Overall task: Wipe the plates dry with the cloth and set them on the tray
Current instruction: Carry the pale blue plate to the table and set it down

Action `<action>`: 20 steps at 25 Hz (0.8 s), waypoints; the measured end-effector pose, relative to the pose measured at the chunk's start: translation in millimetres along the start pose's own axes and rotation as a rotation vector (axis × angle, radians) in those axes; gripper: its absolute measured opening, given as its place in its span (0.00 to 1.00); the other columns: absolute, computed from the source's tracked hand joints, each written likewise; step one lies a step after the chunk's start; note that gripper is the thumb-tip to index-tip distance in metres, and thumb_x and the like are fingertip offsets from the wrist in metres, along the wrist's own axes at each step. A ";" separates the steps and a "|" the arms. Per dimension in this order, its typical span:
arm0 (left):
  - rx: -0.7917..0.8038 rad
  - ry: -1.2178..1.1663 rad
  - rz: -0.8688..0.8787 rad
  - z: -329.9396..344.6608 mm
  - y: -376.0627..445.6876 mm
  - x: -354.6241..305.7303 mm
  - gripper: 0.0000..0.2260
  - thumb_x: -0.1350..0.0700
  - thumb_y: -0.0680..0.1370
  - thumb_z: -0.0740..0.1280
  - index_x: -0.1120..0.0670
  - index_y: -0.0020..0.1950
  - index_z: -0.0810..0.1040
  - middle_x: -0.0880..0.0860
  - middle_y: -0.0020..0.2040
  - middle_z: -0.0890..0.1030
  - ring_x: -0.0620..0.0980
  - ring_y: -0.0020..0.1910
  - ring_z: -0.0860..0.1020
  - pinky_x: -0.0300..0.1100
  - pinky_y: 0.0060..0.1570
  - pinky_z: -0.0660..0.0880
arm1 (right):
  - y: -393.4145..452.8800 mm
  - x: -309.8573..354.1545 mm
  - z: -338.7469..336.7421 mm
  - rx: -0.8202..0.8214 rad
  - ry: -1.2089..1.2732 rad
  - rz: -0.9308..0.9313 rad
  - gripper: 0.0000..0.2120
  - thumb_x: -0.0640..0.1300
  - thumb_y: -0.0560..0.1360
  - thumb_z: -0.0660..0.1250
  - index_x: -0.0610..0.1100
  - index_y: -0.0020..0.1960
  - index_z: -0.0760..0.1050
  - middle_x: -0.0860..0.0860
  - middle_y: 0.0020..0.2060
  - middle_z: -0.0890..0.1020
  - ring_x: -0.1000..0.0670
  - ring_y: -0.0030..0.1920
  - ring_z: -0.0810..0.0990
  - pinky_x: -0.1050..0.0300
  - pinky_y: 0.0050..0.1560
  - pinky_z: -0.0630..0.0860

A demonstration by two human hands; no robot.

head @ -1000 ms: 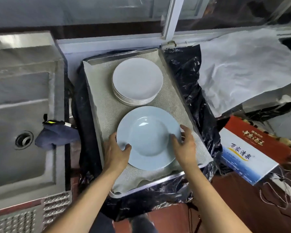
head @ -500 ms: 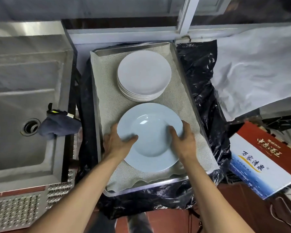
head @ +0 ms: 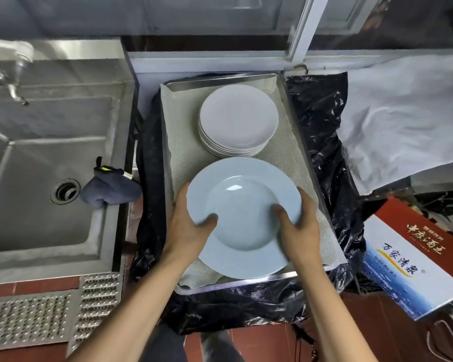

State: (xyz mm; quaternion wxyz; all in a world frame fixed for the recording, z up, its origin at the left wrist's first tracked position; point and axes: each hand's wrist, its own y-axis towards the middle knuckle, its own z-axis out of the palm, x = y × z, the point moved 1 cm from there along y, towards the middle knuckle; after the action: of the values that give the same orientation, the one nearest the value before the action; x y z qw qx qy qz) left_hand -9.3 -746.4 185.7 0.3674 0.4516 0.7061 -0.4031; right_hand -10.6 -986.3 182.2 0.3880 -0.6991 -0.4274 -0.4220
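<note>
A pale blue deep plate (head: 243, 215) sits over the near half of a metal tray (head: 249, 282) lined with a grey mesh mat. My left hand (head: 188, 226) grips its left rim, thumb on top. My right hand (head: 298, 226) grips the right rim the same way. Whether the plate rests on the mat or is held just above it, I cannot tell. A stack of several white plates (head: 238, 118) stands on the far half of the tray. A dark blue cloth (head: 110, 189) is draped over the sink's right edge, left of the tray.
A steel sink (head: 37, 163) with a drain (head: 64, 191) and a tap fills the left. Black plastic sheeting (head: 322, 126) surrounds the tray. A red and white carton (head: 413, 259) lies at the right, white sheeting (head: 403, 111) beyond it. A perforated metal grate (head: 50, 312) is at lower left.
The view has shifted and drawn closer. Both hands keep hold of the blue plate at the near end of the tray; the plate has hardly moved relative to the tray.
</note>
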 end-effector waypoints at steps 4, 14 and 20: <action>-0.058 -0.044 0.006 -26.8 -15.2 -5.3 0.39 0.58 0.70 0.76 0.37 0.75 0.62 0.42 0.67 0.72 0.41 0.65 0.70 0.43 0.63 0.69 | -10.0 25.9 8.9 0.069 -0.009 -0.053 0.26 0.48 0.78 0.73 0.59 0.73 0.68 0.80 0.56 0.74 0.76 0.58 0.73 0.60 0.62 0.70; -0.380 -0.116 -0.088 -147.7 -63.1 4.6 0.39 0.58 0.69 0.74 0.36 0.75 0.63 0.46 0.68 0.72 0.47 0.68 0.70 0.55 0.65 0.72 | -48.7 107.9 97.7 0.365 -0.012 -0.254 0.29 0.47 0.75 0.75 0.63 0.72 0.69 0.71 0.62 0.77 0.65 0.61 0.77 0.54 0.65 0.72; -0.616 -0.186 -0.103 -237.6 -115.6 18.5 0.37 0.62 0.68 0.72 0.38 0.72 0.67 0.44 0.63 0.77 0.49 0.67 0.73 0.57 0.64 0.74 | -107.4 159.2 174.3 0.581 0.014 -0.353 0.28 0.45 0.76 0.75 0.60 0.72 0.70 0.67 0.63 0.78 0.63 0.62 0.77 0.57 0.65 0.73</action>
State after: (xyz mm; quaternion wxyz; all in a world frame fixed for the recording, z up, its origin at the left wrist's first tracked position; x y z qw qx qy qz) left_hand -160.1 -556.9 293.0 0.5288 0.2440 0.7803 -0.2279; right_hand -20.6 -750.1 288.7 0.4947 -0.4719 -0.6415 -0.3480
